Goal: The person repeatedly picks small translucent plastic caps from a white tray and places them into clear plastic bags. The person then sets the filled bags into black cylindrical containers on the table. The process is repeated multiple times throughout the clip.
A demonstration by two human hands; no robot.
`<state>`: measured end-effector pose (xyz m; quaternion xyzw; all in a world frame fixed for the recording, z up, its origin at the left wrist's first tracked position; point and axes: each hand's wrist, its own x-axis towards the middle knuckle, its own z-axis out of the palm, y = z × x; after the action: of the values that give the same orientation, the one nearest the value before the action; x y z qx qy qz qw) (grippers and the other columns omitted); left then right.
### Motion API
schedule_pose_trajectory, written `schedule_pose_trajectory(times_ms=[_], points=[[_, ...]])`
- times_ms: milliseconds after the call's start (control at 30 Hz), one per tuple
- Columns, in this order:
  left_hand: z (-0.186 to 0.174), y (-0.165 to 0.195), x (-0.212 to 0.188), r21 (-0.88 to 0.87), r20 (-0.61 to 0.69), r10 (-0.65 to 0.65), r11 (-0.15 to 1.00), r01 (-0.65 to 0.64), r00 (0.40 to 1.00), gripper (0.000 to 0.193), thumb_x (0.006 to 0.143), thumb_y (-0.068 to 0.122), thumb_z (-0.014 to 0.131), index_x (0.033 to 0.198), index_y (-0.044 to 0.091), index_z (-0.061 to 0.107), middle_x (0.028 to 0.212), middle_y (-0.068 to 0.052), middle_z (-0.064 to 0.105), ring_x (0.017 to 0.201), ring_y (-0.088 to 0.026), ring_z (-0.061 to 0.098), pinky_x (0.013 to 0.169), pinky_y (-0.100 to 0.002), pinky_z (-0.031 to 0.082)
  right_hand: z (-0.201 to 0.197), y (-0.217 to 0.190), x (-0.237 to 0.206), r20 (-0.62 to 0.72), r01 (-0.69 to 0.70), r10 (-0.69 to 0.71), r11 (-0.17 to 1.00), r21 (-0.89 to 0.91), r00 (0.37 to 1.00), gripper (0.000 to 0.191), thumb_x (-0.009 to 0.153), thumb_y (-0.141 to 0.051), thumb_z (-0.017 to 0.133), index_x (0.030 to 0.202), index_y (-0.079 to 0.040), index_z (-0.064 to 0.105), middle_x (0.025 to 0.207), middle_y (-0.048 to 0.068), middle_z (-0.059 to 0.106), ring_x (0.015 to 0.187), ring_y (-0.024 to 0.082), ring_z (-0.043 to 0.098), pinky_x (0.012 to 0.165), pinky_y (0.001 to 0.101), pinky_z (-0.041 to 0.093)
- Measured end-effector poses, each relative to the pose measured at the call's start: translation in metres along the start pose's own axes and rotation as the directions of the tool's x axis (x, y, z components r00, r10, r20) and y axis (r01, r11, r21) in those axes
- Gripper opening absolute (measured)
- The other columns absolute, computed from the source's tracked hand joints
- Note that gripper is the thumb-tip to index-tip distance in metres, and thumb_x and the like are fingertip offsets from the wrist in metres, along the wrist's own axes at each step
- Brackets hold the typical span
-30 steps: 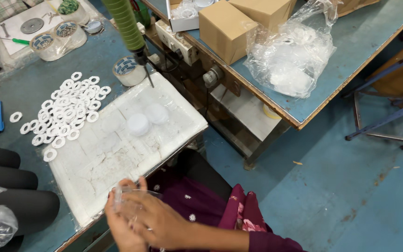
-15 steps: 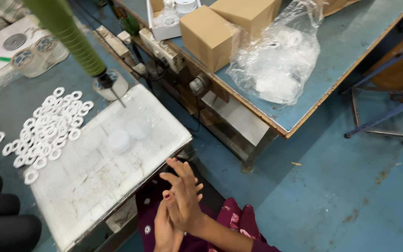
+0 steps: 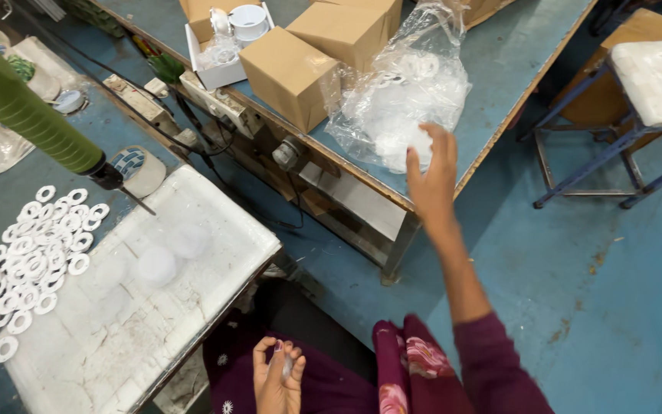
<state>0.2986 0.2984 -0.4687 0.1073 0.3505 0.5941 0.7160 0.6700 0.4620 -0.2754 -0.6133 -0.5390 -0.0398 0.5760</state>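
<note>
The right hand [image 3: 432,175], fingers loose, reaches the crinkled clear plastic bag [image 3: 400,100] far right. The left hand [image 3: 277,376] curls near around a small translucent piece [image 3: 286,367].

The left hand [image 3: 277,376] curls its fingers [image 3: 263,354] round a small pale piece, mostly hidden. The contents of the clear plastic bag [image 3: 392,100] are a white blur. The green tool [image 3: 24,107] runs off the picture's left edge.

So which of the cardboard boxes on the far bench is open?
The white-lined box at the left end of the row; its top is open with a white cup and clear wrapping inside. The two plain brown boxes beside it are closed.
</note>
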Motion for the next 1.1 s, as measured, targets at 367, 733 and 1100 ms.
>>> schedule_pose_trajectory(times_ms=[367,733,1100], points=[[0.027,0.004,-0.048,-0.038,-0.071,-0.064,0.997,0.061,0.995,0.018,0.096,0.009,0.059,0.113,0.010,0.055,0.094,-0.008,0.062,0.084,-0.017,0.065,0.070,-0.030,0.059,-0.005,0.086,0.029,0.367,0.103,0.046,0.921,-0.376,0.929,0.067,0.084,-0.029,0.075,0.139,0.002,0.053,0.136,0.032,0.056,0.128,0.047,0.050,0.109,0.0487,0.040],[0.018,0.057,-0.068,-0.029,-0.128,-0.113,0.993,0.110,0.985,0.016,0.094,0.009,0.058,0.111,0.009,0.056,0.090,-0.007,0.063,0.081,-0.016,0.065,0.067,-0.029,0.058,-0.060,0.036,0.077,0.195,-0.212,0.175,0.960,0.184,0.965,0.024,0.103,-0.002,0.051,0.116,0.005,0.071,0.104,0.013,0.076,0.088,0.017,0.075,0.072,0.0276,0.058],[0.019,0.094,-0.073,0.122,-0.064,-0.100,0.987,0.108,0.993,0.026,0.094,0.013,0.062,0.116,0.001,0.062,0.077,-0.002,0.058,0.066,-0.010,0.059,0.055,-0.025,0.051,-0.087,-0.105,0.063,0.316,-0.167,0.056,0.927,0.335,0.947,0.018,0.112,-0.003,0.054,0.119,0.008,0.068,0.110,0.017,0.074,0.096,0.020,0.073,0.076,0.0252,0.054]])
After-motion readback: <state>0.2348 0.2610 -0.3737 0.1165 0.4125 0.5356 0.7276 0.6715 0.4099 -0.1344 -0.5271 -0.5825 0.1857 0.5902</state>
